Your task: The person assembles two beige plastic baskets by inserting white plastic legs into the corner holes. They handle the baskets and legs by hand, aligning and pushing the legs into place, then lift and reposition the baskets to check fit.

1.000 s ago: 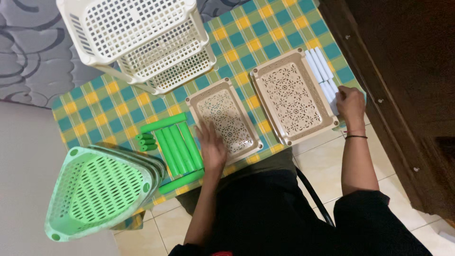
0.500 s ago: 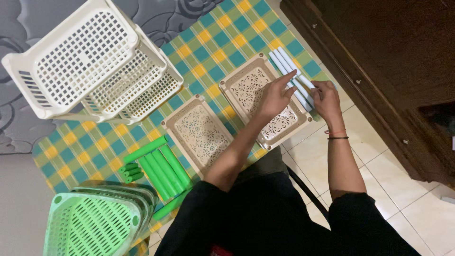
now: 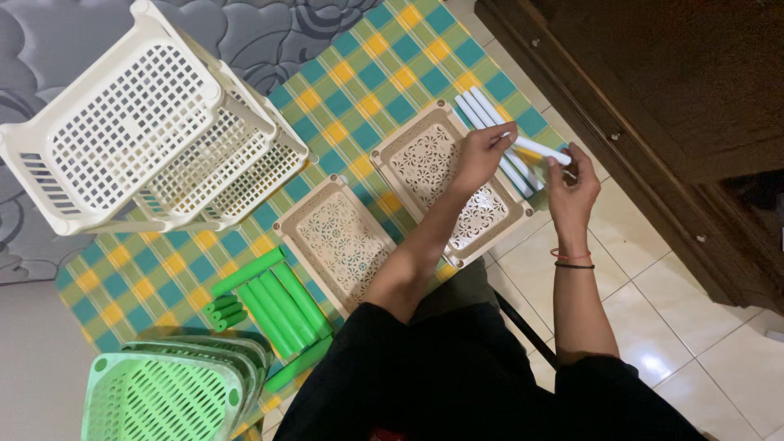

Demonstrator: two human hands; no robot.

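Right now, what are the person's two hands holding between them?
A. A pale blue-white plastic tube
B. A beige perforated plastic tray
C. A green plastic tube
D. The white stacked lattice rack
A: the left hand and right hand each grip an end of one pale blue-white plastic tube, lifted above the other pale tubes beside the beige perforated tray.
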